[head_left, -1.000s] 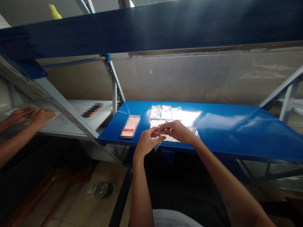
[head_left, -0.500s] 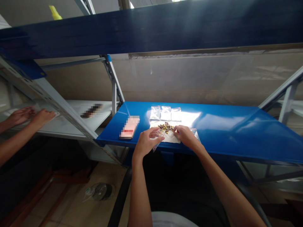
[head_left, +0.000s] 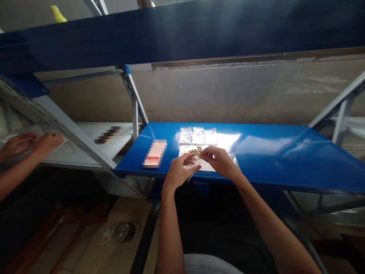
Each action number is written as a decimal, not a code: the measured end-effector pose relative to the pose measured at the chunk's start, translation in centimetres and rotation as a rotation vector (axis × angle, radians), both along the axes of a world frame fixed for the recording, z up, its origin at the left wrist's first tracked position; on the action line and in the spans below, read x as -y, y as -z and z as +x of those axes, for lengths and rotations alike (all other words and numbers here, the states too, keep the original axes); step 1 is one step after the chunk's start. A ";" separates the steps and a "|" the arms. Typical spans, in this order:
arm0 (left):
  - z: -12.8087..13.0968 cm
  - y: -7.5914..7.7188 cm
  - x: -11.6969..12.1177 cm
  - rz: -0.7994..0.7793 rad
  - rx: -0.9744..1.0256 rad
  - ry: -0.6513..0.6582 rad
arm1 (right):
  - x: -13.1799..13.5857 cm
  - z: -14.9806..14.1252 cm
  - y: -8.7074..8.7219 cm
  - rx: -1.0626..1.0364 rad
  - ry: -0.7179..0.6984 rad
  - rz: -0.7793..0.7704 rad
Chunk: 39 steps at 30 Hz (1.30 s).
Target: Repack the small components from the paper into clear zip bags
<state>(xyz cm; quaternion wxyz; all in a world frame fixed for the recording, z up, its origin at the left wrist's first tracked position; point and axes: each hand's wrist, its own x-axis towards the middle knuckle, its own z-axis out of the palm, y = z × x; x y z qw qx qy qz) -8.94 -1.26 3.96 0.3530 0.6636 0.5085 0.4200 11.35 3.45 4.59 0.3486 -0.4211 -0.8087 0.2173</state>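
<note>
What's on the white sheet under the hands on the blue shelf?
Small brown and yellow pieces lie on the white sheet beyond the left hand and right hand; the hands hide what lies beneath them.

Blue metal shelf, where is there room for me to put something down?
Most bare room: the blue metal shelf right of the clear plastic bags and white paper sheet. Less: between the blurred pink packet and the bags. Crowded: the paper, where the left hand and right hand sit over small gold pieces.
</note>
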 end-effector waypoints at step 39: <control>-0.1 -1.2 0.7 0.047 -0.004 -0.030 | 0.4 -2.1 -1.6 -0.080 -0.151 -0.044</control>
